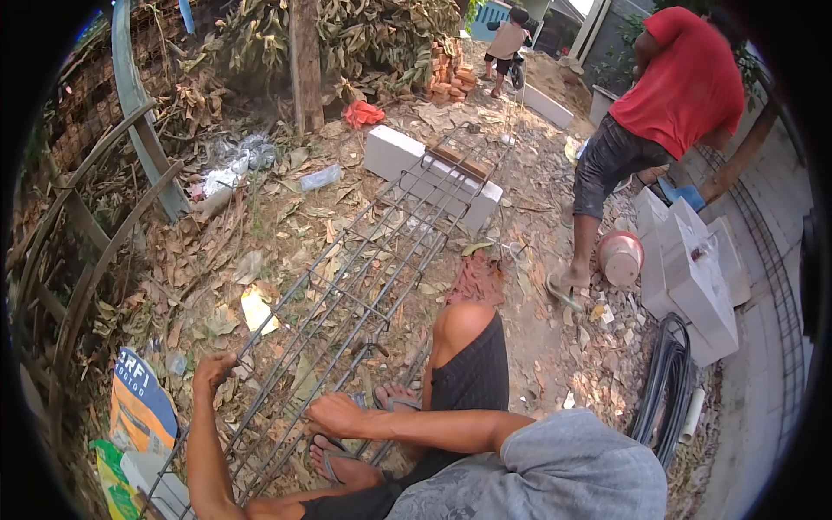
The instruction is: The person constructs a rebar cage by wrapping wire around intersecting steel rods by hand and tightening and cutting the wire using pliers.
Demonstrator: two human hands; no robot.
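Steel rods make the long cage (347,297), which lies before the person in grey (563,464), its far part resting over a pale block (390,154). From where I stand, the left hand (215,369) is closed on its outer edge; the right hand (336,415) is curled at its nearer side, fingertips hidden, so I cannot tell what it pinches. To do well, I think, the left should steady the cage while the right avoids trapping fingers between rods. Near the co-worker's foot (569,281) sits one red-rimmed bucket (620,262); its content I cannot see, nor that of the clear bottle (321,178).
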